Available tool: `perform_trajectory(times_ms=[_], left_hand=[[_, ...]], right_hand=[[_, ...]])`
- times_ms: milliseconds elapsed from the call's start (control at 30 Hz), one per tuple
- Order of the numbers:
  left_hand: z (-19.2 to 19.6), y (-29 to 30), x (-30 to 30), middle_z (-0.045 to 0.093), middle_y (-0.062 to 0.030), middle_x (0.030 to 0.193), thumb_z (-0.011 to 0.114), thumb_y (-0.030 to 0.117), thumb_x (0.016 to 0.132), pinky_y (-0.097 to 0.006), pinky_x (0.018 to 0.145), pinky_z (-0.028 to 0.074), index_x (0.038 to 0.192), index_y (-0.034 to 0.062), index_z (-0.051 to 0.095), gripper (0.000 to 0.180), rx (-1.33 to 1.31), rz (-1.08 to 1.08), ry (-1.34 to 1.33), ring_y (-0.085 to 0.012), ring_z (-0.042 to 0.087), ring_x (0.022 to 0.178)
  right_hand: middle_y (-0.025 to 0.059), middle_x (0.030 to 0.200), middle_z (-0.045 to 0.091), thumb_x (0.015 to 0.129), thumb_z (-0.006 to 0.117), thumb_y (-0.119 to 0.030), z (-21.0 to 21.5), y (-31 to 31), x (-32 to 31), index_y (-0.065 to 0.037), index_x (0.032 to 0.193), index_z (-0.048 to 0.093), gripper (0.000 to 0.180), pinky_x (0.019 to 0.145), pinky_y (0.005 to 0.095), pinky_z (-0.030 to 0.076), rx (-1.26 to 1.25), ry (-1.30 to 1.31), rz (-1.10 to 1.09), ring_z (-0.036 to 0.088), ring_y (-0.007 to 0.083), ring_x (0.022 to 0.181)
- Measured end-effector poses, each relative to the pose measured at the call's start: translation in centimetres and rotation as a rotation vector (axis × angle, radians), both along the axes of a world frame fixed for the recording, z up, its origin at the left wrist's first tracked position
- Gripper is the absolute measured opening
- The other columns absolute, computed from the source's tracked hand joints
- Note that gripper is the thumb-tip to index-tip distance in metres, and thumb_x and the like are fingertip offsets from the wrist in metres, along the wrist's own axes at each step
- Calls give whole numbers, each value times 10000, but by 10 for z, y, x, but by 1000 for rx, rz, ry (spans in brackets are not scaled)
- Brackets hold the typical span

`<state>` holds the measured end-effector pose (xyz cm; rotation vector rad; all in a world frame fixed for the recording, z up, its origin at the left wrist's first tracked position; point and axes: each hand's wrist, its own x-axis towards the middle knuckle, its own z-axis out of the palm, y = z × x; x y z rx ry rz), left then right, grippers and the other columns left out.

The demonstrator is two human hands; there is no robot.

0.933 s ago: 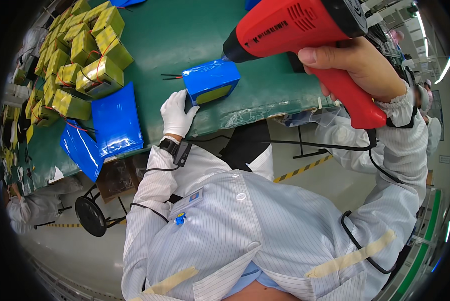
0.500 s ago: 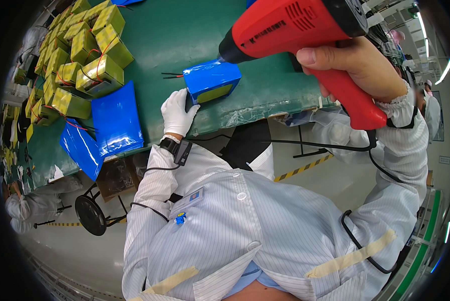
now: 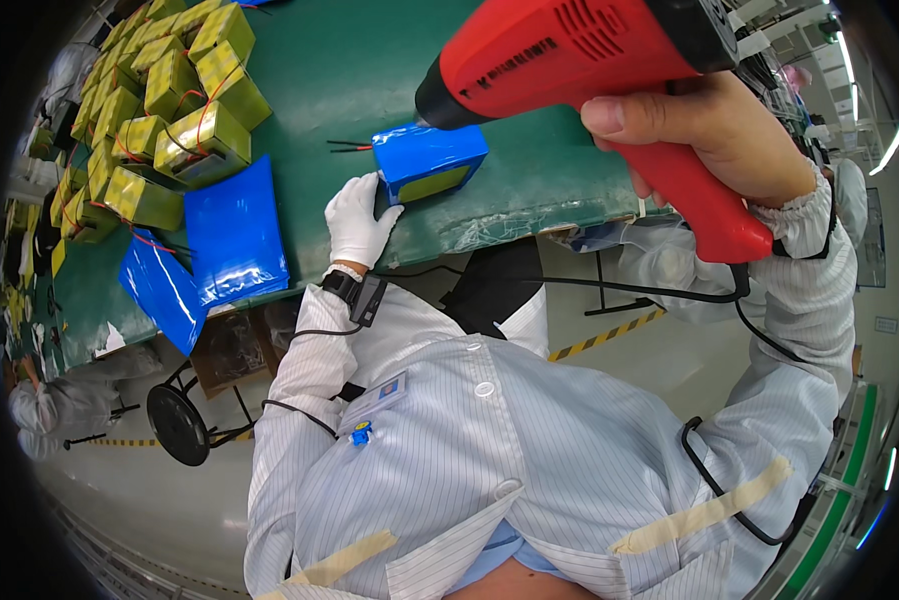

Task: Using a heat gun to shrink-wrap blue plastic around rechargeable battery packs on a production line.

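A red heat gun [image 3: 544, 60] with a black nozzle is gripped by its handle in my bare right hand [image 3: 694, 130]. Its nozzle points down at the left part of a battery pack [image 3: 434, 150] in shiny blue wrap, which lies on the green table. Yellow shows at the pack's near side, and red and black wires stick out at its left end. My left hand [image 3: 359, 225], in a white glove, rests at the pack's near left corner. Its fingers lie stretched along the left end, with the thumb spread apart.
Several yellow battery packs [image 3: 204, 145] with red and black wires crowd the table's left side. Flat blue wrap sleeves [image 3: 237, 235] lie before them, one over the table's edge [image 3: 159, 290]. The heat gun's black cord [image 3: 619, 290] hangs across my front. A round black stool [image 3: 179, 425] stands lower left.
The heat gun's nozzle has shifted left along the top of the blue pack. My left hand stays at the pack's near left corner.
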<state>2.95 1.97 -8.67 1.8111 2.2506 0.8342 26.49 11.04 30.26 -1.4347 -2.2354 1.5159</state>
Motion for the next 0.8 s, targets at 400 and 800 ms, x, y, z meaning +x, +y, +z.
perform_trajectory(times_ms=[400, 800], left_hand=[[-5, -1, -1, 648, -78, 1110, 808, 326, 751, -439, 925, 461, 1243, 95, 607, 579, 43, 0, 19, -296, 606, 1096], [-10, 1, -2, 652, -79, 1137, 816, 327, 758, -440, 944, 460, 1253, 94, 610, 585, 28, 6, 29, -293, 607, 1117]], right_hand=[[64, 815, 644, 836, 834, -317, 0, -7, -12, -8, 1104, 635, 455, 492, 289, 528, 24, 32, 29, 629, 150, 547], [61, 775, 643, 826, 840, -317, -1, -9, -12, -4, 1112, 655, 463, 508, 303, 532, 10, -8, 51, 641, 156, 575]])
